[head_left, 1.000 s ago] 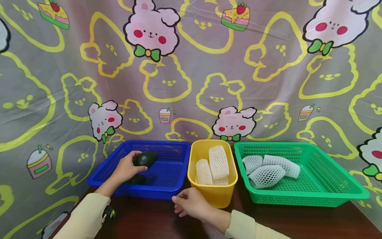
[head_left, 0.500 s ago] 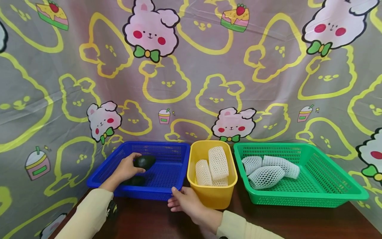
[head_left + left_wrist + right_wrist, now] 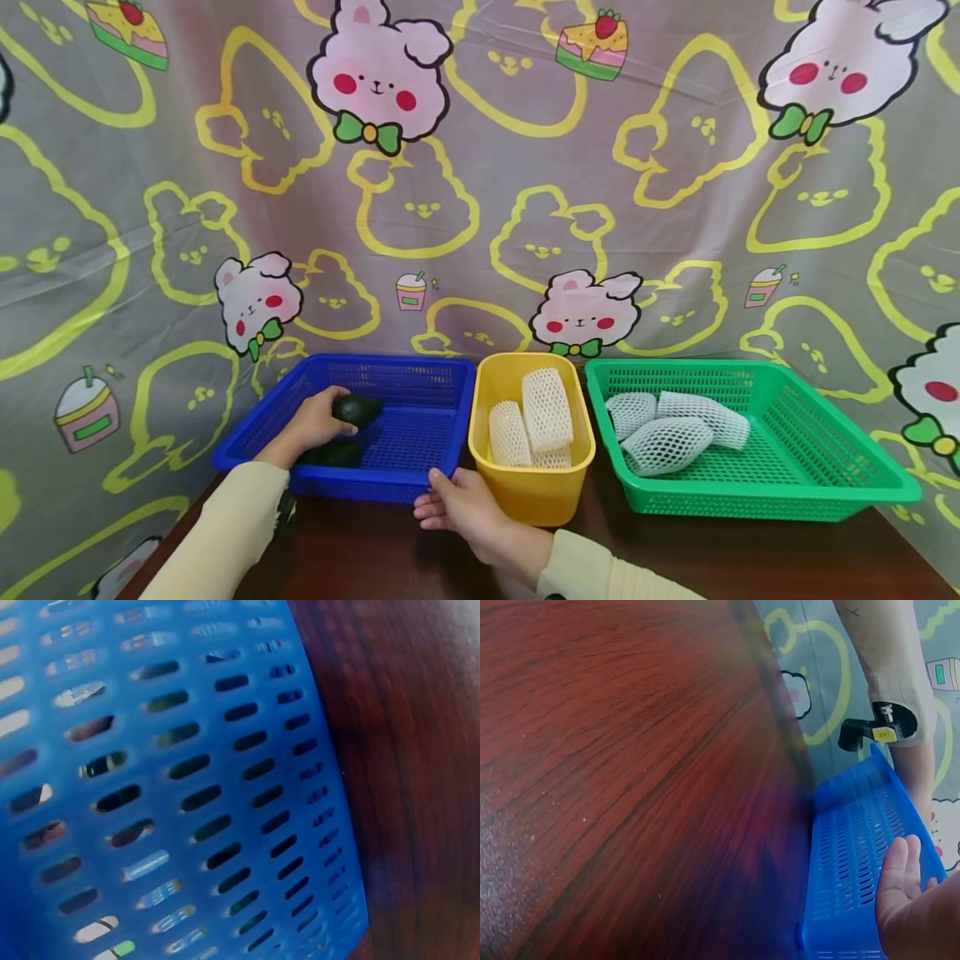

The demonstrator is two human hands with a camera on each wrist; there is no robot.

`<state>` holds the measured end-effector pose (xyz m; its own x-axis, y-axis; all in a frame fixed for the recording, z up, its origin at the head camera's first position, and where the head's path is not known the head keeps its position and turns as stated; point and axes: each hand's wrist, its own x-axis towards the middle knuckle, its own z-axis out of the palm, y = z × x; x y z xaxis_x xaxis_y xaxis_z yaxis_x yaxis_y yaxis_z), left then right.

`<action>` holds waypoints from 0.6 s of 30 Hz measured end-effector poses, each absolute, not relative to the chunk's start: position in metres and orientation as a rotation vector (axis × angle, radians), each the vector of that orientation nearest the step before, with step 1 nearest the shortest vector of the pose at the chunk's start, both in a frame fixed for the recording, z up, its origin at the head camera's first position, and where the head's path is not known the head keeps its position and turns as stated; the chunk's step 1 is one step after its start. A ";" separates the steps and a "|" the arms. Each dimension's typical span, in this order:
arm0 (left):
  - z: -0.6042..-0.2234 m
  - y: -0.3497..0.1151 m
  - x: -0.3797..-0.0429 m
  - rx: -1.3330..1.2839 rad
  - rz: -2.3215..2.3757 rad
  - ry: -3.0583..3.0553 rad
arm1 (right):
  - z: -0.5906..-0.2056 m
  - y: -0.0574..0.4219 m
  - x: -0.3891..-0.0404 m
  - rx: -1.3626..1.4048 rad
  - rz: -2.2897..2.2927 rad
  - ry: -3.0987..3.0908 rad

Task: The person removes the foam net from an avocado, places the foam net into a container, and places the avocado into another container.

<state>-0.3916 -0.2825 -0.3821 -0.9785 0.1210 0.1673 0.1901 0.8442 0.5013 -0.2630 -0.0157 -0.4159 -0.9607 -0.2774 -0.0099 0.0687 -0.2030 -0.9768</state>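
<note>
Now it's lower, this avocado (image 3: 358,411)
My left hand (image 3: 318,419) grips it inside the blue basket (image 3: 367,482), nearer the second avocado (image 3: 336,454); my right hand (image 3: 463,510), fingers relaxed, at the front corner

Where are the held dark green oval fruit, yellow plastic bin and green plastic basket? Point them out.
Held dark green oval fruit (image 3: 360,411): head view, exposed side.
Yellow plastic bin (image 3: 534,495): head view, front wall.
Green plastic basket (image 3: 765,491): head view, front rim.

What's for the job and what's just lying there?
Probably for the job:
dark fruit in the left hand
blue basket by the right hand
yellow bin, mesh sleeves
green basket, white bundles

Probably just there:
patterned cloth
black wrist gadget
</note>
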 end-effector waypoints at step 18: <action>-0.389 -0.280 -0.400 -0.238 -0.673 -3.039 | -0.413 -0.014 -0.261 -0.249 -2.243 1.861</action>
<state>-0.3996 -0.2800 -0.3893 -0.9882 0.1441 0.0521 0.1526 0.8954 0.4182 -0.2606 -0.0143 -0.4131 -0.9623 -0.2717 -0.0077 0.0578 -0.1768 -0.9826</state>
